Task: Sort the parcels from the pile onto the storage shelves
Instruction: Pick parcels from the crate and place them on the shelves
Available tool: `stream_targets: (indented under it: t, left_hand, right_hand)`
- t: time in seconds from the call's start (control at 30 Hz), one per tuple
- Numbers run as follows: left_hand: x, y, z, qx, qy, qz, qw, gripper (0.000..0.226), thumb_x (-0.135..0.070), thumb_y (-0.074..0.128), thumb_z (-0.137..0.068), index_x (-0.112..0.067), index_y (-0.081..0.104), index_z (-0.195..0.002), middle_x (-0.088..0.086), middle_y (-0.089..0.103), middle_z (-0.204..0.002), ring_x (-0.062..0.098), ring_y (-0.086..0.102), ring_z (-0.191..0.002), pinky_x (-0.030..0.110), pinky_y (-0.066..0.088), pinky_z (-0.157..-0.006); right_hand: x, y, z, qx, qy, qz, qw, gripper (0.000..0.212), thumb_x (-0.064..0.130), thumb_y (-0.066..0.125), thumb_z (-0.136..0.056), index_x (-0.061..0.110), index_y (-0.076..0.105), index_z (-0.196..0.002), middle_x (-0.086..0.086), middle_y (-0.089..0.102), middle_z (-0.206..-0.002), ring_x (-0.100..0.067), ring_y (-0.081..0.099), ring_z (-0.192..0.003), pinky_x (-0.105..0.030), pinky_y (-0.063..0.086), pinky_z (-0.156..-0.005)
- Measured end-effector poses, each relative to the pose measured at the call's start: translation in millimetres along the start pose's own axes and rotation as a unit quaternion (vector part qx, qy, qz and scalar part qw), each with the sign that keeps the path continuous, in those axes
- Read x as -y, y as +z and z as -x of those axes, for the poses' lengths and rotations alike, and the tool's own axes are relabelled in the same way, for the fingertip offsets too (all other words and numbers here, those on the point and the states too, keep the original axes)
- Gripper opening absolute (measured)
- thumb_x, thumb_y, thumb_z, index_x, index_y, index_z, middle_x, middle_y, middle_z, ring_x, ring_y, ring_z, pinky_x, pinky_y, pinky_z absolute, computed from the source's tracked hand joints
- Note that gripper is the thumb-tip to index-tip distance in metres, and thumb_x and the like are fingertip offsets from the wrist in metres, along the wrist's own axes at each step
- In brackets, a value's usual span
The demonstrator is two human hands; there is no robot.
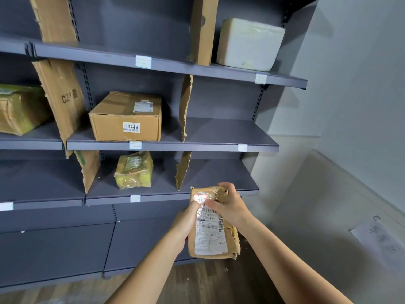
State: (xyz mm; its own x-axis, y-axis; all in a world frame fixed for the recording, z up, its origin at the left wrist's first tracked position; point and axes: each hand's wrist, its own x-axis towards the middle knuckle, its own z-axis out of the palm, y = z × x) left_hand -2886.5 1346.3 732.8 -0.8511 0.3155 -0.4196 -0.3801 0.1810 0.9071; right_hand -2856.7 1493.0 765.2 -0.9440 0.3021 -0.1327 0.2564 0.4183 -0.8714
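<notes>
I hold a flat brown cardboard parcel (211,233) with a white shipping label in front of the grey storage shelves (171,195). My left hand (186,220) grips its left edge, thumb on the label. My right hand (230,205) grips its top right corner, fingers curled over the upper end. The parcel's top end is level with the front edge of the lowest open shelf, just right of a cardboard divider (183,170).
A box marked 0448 (127,119) sits on the middle shelf. A yellow-taped parcel (134,171) lies on the lower shelf, a white foam box (249,43) on the top shelf, a green-taped box (19,108) at far left. A grey wall (350,106) stands at right.
</notes>
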Motion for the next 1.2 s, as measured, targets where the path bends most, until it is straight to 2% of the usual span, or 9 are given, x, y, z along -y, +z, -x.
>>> stream_targets:
  t: [0.13,0.23,0.37,0.53,0.67,0.83,0.93,1.07,1.2]
  left_hand:
    - [5,-9,-8,-0.006,-0.012,0.014,1.0,0.042,-0.048,0.045,-0.098,-0.017,0.072,-0.092,-0.003,0.077,-0.077,0.017,0.072,-0.079,0.027,0.053,-0.068]
    - [9,-11,-17,-0.014,-0.024,0.02,0.999,0.039,-0.046,0.047,-0.098,-0.017,0.071,-0.089,-0.004,0.075,-0.073,0.016,0.071,-0.077,0.026,0.05,-0.065]
    - [14,-8,-31,-0.021,-0.045,0.03,0.998,0.042,-0.049,0.047,-0.095,-0.017,0.073,-0.1,-0.001,0.078,-0.084,0.018,0.073,-0.082,0.027,0.051,-0.066]
    - [17,8,-57,-0.037,-0.078,0.042,0.995,0.044,-0.048,0.047,-0.093,-0.015,0.073,-0.105,0.005,0.078,-0.092,0.025,0.074,-0.087,0.037,0.057,-0.083]
    - [8,42,-89,-0.041,-0.089,0.06,0.993,0.045,-0.048,0.047,-0.095,-0.012,0.074,-0.103,0.007,0.078,-0.09,0.024,0.075,-0.081,0.031,0.057,-0.071]
    - [3,93,-134,-0.065,-0.115,0.076,0.988,0.043,-0.047,0.048,-0.095,-0.012,0.071,-0.105,0.007,0.077,-0.089,0.025,0.075,-0.081,0.033,0.058,-0.073]
    - [7,123,-156,-0.065,-0.124,0.084,0.987,0.041,-0.048,0.047,-0.095,-0.015,0.072,-0.098,0.004,0.078,-0.089,0.025,0.074,-0.088,0.04,0.056,-0.086]
    - [15,152,-188,-0.072,-0.141,0.091,0.983,0.05,-0.059,0.053,-0.08,-0.018,0.071,-0.103,0.005,0.076,-0.101,0.026,0.071,-0.096,0.043,0.053,-0.094]
    - [20,167,-231,-0.069,-0.146,0.099,0.982,0.042,-0.05,0.056,-0.084,-0.016,0.071,-0.102,0.009,0.076,-0.1,0.026,0.073,-0.089,0.039,0.057,-0.083]
  right_hand:
    - [-2,10,-10,0.006,0.008,0.008,1.0,0.061,0.035,0.078,-0.08,0.037,0.038,-0.126,-0.003,0.045,-0.133,-0.02,0.061,-0.107,-0.039,0.056,-0.093]
    - [-6,15,-19,0.016,0.011,0.019,1.0,0.062,0.036,0.078,-0.08,0.036,0.037,-0.128,-0.003,0.046,-0.132,-0.02,0.06,-0.108,-0.039,0.056,-0.094]
    - [-16,20,-38,0.037,0.025,0.009,0.999,0.059,0.041,0.078,-0.076,0.042,0.038,-0.12,-0.004,0.051,-0.129,-0.02,0.062,-0.107,-0.041,0.054,-0.095]
    - [-45,15,-69,0.071,0.034,0.011,0.997,0.052,0.037,0.072,-0.085,0.044,0.037,-0.123,0.001,0.05,-0.132,-0.02,0.057,-0.116,-0.041,0.05,-0.102]
    - [-69,-10,-107,0.095,0.038,0.012,0.995,0.059,0.039,0.072,-0.085,0.04,0.038,-0.133,0.001,0.052,-0.135,-0.019,0.058,-0.115,-0.039,0.051,-0.1]
    - [-104,-51,-151,0.111,0.051,0.022,0.992,0.059,0.039,0.07,-0.086,0.035,0.039,-0.136,0.001,0.055,-0.133,-0.018,0.058,-0.114,-0.035,0.049,-0.098]
    - [-127,-71,-172,0.12,0.073,0.029,0.99,0.067,0.045,0.071,-0.083,0.031,0.037,-0.14,0.004,0.057,-0.13,-0.015,0.058,-0.112,-0.031,0.046,-0.096]
    - [-163,-85,-202,0.101,0.101,0.026,0.989,0.078,0.065,0.068,-0.063,0.029,0.048,-0.129,0.006,0.065,-0.117,-0.014,0.064,-0.105,-0.045,0.051,-0.098]
    - [-175,-96,-223,0.092,0.126,0.031,0.987,0.057,0.051,0.066,-0.085,0.026,0.044,-0.132,0.003,0.065,-0.118,-0.018,0.064,-0.102,-0.038,0.053,-0.088]
